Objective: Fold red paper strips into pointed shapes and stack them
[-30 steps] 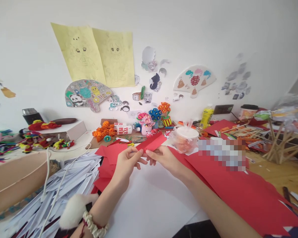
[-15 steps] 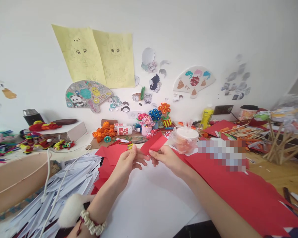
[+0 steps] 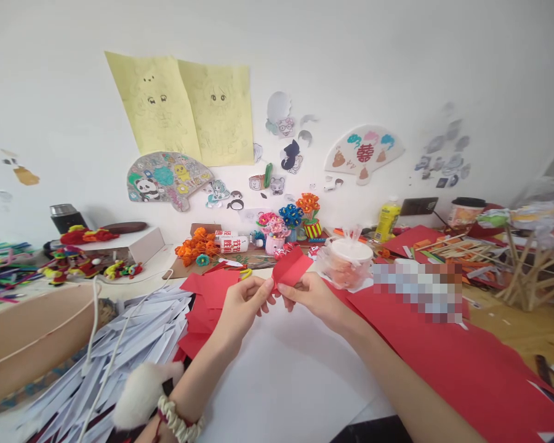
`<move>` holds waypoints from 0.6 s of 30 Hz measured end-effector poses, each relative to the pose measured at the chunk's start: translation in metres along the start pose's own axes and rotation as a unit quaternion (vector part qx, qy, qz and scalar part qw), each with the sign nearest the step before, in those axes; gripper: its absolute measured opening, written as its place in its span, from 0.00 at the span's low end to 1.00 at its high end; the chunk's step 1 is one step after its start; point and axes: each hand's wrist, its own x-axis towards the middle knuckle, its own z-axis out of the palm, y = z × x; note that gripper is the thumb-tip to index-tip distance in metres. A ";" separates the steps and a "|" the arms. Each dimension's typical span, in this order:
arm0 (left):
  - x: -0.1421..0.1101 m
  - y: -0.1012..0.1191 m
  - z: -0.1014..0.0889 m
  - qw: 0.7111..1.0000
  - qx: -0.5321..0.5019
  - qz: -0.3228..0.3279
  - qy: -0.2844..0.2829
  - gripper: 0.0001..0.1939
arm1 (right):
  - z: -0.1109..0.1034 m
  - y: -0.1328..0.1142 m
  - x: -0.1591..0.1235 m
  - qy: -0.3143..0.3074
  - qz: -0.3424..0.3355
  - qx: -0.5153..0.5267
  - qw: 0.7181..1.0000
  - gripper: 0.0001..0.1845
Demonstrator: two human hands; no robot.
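Both my hands pinch one small folded piece of red paper (image 3: 293,269) over a white sheet (image 3: 290,369). My left hand (image 3: 247,304) grips its lower left corner between thumb and fingers. On the lower right edge my right hand (image 3: 307,294) is closed, thumb on top. The paper's upper part sticks up between the hands, with a crease across it. Just behind my left hand lies something yellow, maybe scissor handles (image 3: 245,273). More cut red paper pieces (image 3: 205,292) lie to the left of that hand.
White paper strips (image 3: 138,326) are heaped at the left by a white cable (image 3: 115,344). Large red sheets (image 3: 447,363) spread to the right. A lidded tub in a plastic bag (image 3: 348,261) stands behind my right hand, flower crafts (image 3: 277,224) farther back.
My left hand has moved right and its fingers have closed on the red paper's lower left corner. The paper is tilted more upright. The view has shifted slightly.
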 end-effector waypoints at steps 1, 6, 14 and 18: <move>0.000 0.000 0.001 1.000 0.004 0.008 0.011 0.19 | 0.000 0.000 0.000 -0.002 -0.004 0.003 1.000 0.22; -0.002 -0.002 0.003 0.994 0.048 0.075 0.061 0.18 | 0.002 -0.002 -0.001 -0.011 -0.008 0.018 1.000 0.19; -0.005 0.007 -0.002 0.987 0.103 0.110 0.056 0.17 | 0.005 -0.008 -0.002 0.009 -0.011 0.003 1.000 0.11; -0.005 0.016 -0.009 0.996 0.050 0.064 -0.041 0.14 | 0.003 -0.012 -0.002 -0.021 -0.014 0.011 1.000 0.09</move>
